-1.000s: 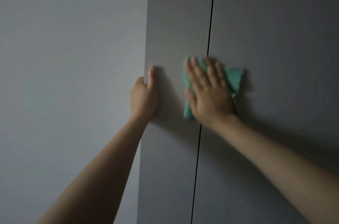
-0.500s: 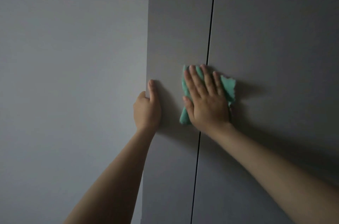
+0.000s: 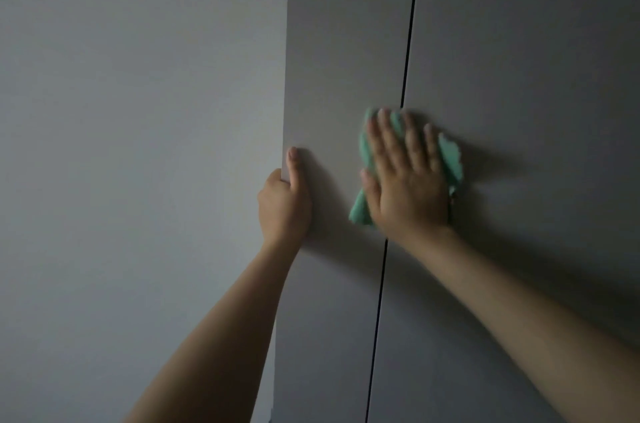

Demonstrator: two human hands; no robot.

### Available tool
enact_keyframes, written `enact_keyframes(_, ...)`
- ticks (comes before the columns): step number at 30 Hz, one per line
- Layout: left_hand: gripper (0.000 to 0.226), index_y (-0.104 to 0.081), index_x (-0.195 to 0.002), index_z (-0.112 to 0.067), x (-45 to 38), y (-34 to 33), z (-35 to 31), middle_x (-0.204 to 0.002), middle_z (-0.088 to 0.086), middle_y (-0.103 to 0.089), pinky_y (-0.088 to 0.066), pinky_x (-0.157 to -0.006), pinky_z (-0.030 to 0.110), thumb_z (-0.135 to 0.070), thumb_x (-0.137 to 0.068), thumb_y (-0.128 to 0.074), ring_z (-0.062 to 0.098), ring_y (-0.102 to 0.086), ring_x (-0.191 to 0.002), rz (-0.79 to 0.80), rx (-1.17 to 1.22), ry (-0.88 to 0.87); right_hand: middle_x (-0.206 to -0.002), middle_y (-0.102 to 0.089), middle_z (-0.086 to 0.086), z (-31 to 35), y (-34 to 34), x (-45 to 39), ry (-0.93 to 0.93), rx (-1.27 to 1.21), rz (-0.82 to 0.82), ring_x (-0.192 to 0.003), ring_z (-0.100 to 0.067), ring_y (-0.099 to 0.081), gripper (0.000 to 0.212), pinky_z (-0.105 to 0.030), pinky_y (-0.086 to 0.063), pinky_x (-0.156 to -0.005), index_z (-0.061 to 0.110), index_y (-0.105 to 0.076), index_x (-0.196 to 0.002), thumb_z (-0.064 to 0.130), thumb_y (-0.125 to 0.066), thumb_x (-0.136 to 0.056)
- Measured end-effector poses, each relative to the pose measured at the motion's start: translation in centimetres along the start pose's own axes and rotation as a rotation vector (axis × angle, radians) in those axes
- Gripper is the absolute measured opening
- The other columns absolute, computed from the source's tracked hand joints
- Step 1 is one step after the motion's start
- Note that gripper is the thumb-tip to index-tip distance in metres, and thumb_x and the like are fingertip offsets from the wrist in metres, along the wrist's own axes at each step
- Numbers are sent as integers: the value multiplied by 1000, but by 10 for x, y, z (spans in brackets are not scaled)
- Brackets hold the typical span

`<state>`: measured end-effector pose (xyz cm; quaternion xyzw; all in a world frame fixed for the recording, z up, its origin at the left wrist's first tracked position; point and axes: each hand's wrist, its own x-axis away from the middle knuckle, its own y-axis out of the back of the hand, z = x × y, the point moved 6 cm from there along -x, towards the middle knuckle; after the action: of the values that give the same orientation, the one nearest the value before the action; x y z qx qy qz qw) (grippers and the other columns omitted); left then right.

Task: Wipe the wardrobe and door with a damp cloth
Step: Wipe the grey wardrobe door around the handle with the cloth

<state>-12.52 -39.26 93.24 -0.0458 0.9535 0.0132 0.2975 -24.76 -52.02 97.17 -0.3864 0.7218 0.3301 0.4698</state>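
— Where is the cloth?

— The green cloth (image 3: 453, 159) lies flat under the right hand (image 3: 408, 180), pressed against the wardrobe front. It sticks out past the fingertips at the top, past the little finger on the right, and below the thumb at the lower left.

— How does that hand lie?

— Palm to the surface, fingers straight and slightly spread, pointing up. It is a bit blurred. It sits across the dark gap (image 3: 410, 24) between the two doors, so the cloth covers part of the left door (image 3: 346, 41) and part of the right door (image 3: 519, 41). The forearm runs down to the lower right corner.

— And the other hand?

— The left hand (image 3: 284, 201) grips the outer edge of the left door, just beside the cloth but not touching it. The thumb lies straight up along the door's face; the fingers curl round the edge, mostly hidden behind it. Its forearm comes up from the bottom centre.

— What lies further out?

— A plain pale wall (image 3: 138, 145) fills the left side. Both doors are flat and grey, and the hands and arms cast shadows on them.
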Motion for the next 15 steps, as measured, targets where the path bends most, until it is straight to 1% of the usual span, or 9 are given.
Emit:
enact_keyframes(3, 63, -53, -78, -11, -2, -1, 0, -97, 21, -64, -42, -77, 39, -63, -94, -21, 37, -58, -95, 7, -5, -8, -154, -25, -3, 23, -7, 51, 248, -23, 96, -142, -27, -22, 58, -47, -12, -117, 13, -27, -149, 35, -36, -97)
enact_keyframes(4, 63, -53, -78, -11, -1, -1, 0, -97, 22, -64, -42, -77, 39, -62, -94, -21, 37, -58, -95, 5, 1, -12, -153, -25, -2, 16, -5, 57, 316, -30, 110, -142, -27, -23, 57, -46, -10, -117, 14, -27, -148, 35, -36, -96)
enact_keyframes(5, 63, -53, -78, -10, 0, -1, 0, -96, 22, -64, -42, -77, 39, -62, -95, -22, 38, -58, -95, 1, 6, -15, -153, -25, -2, 4, -2, 56, 334, -35, 112, -141, -27, -23, 56, -45, -8, -117, 14, -27, -148, 35, -35, -96)
enact_keyframes(7, 69, -56, -81, -4, 1, -2, 0, -96, 23, -64, -41, -75, 39, -61, -95, -22, 39, -57, -94, -1, 8, -16, -153, -29, -3, -30, 6, 39, 220, -16, 83, -140, -28, -25, 56, -46, -10, -116, 14, -28, -149, 35, -33, -97)
enact_keyframes(9, 69, -58, -84, -3, 1, -3, 1, -96, 22, -64, -39, -73, 37, -62, -95, -22, 38, -57, -94, -6, 2, -13, -154, -31, -6, -64, 14, 15, -12, 27, 33, -141, -30, -26, 57, -48, -13, -116, 14, -27, -150, 36, -31, -98)
enact_keyframes(12, 71, -60, -89, -4, 0, -3, 2, -101, 20, -64, -38, -74, 36, -63, -94, -20, 37, -57, -98, -11, -18, -7, -155, -29, -9, -71, 16, 1, -287, 46, -52, -142, -33, -24, 58, -45, -8, -117, 10, -27, -150, 36, -35, -98)
enact_keyframes(13, 72, -62, -92, -4, 1, -4, 3, -103, 20, -64, -39, -76, 36, -63, -95, -20, 36, -57, -99, -11, -22, -5, -155, -28, -10, -61, 14, 4, -318, 52, -61, -143, -33, -24, 59, -45, -8, -117, 9, -27, -150, 36, -35, -98)
enact_keyframes(14, 73, -63, -94, -3, 0, -4, 3, -104, 20, -64, -40, -78, 37, -63, -95, -20, 36, -57, -100, -13, -20, -7, -155, -29, -10, -47, 10, 12, -294, 48, -54, -143, -34, -23, 59, -46, -8, -117, 9, -27, -150, 37, -34, -98)
enact_keyframes(15, 74, -63, -96, -3, -1, -3, 3, -106, 20, -64, -42, -81, 38, -63, -95, -20, 37, -57, -101, -18, -17, -13, -155, -29, -8, -31, 5, 22, -212, 39, -30, -142, -33, -23, 59, -47, -9, -117, 10, -27, -149, 37, -34, -97)
